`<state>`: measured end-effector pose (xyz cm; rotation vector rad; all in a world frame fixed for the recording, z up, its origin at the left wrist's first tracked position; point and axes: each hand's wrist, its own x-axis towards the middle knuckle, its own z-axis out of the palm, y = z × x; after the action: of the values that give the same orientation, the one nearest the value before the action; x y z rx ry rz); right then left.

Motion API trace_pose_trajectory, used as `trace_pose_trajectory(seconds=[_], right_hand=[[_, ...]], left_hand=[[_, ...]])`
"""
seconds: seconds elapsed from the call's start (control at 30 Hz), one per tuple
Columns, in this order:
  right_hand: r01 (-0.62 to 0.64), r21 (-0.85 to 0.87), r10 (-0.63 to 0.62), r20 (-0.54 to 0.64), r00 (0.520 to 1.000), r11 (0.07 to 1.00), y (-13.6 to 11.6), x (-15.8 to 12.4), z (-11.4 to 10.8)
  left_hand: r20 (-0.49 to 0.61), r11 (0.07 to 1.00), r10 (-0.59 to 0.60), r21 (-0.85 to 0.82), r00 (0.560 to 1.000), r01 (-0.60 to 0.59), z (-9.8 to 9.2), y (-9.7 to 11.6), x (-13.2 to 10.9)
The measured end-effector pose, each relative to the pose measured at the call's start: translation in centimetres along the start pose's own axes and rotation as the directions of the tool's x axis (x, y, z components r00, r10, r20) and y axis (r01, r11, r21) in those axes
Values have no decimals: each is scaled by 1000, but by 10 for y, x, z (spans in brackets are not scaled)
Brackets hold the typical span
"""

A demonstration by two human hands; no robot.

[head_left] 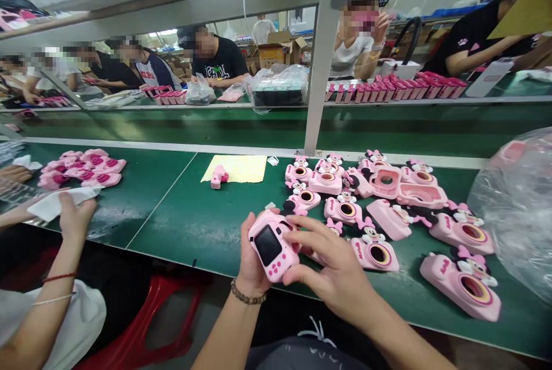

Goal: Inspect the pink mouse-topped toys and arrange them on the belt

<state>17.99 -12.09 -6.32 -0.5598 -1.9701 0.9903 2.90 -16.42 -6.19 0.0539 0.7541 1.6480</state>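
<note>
**At the bench's near edge, both hands close on a pink toy camera**

At the lower middle of the frame, the person's left hand (254, 260) cradles the pink toy camera (272, 246) from beneath, palm up, with a bead bracelet (248, 296) on the wrist. The right hand (334, 263) comes in from the lower right, its fingers (304, 237) spread across the camera's right end. The two hands are together, clamped on the camera, which is tilted with its dark screen (267, 245) facing up.

The hands sit just over the near edge of the green bench mat (181, 226), which runs from lower left to lower right. To their left lies a wide stretch of bare mat, reaching to a yellow sheet of paper (235, 168) with a small pink piece (219, 176) on it. To their right, pink mouse-eared camera cases (388, 214) crowd the mat, the nearest almost touching the right hand. A clear plastic bag (517, 209) bulges in at the right edge.

At the left, a co-worker's hand (76, 219) holds a white cloth (62, 203) near a heap of pink pieces (81, 168).
</note>
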Motion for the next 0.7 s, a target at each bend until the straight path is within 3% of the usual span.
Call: trace_pose_trajectory(seconds=[0.1, 0.17, 0.3, 0.37, 0.47, 0.57, 0.63, 0.7], right_hand=[[-271, 184, 288, -72, 955, 945, 1, -9, 13], [-353, 387, 404, -56, 913, 852, 1, -16, 22], [-387, 725, 463, 106, 880, 569, -6, -21, 30], [-376, 774, 462, 122, 878, 510, -7, -21, 27], [-352, 774, 479, 72, 875, 526, -3, -21, 21], [-363, 751, 504, 47, 862, 551, 4, -24, 22], [-382, 723, 521, 36, 853, 576, 10, -27, 25], [-388, 680, 528, 0, 849, 622, 14, -29, 28]], left_hand=[[18, 997, 72, 27, 997, -73, 5, 2, 0], [15, 994, 90, 65, 996, -91, 6, 2, 1], [-6, 978, 121, 172, 993, -118, -2, -2, 5], [5, 922, 204, 334, 979, -194, -12, -3, 6], [150, 741, 280, 594, 948, -313, -30, 3, -1], [349, 523, 171, 760, 921, -385, -40, 11, -13], [389, 382, 105, 834, 915, -398, -41, 15, -18], [381, 312, 87, 867, 920, -388, -38, 16, -19]])
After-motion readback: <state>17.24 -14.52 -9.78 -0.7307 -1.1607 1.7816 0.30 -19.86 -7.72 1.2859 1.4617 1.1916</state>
